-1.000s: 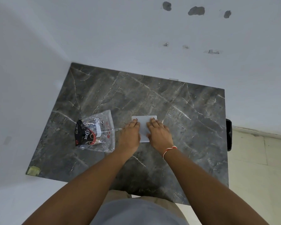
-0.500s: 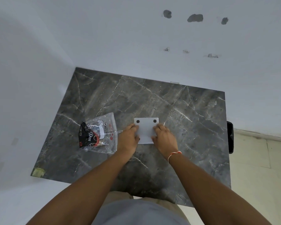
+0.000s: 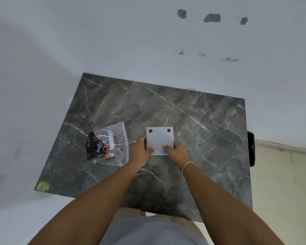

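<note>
A white square plate (image 3: 160,139) with two dark round pads at its far corners lies on the dark marble table (image 3: 201,129). My left hand (image 3: 141,152) grips its near-left edge, thumb on top. My right hand (image 3: 177,152), with a red-and-white thread at the wrist, grips its near-right edge the same way. The fingers under the plate are hidden.
A clear plastic bag (image 3: 108,144) holding a black and red packet lies left of the plate, close to my left hand. White walls border the table at the back and left. A dark object (image 3: 251,148) hangs off the table's right edge. Tiled floor lies to the right.
Both hands slid back from flat on top of the plate to its near edge, uncovering the two dark pads. The plate now looks tilted up toward me.
</note>
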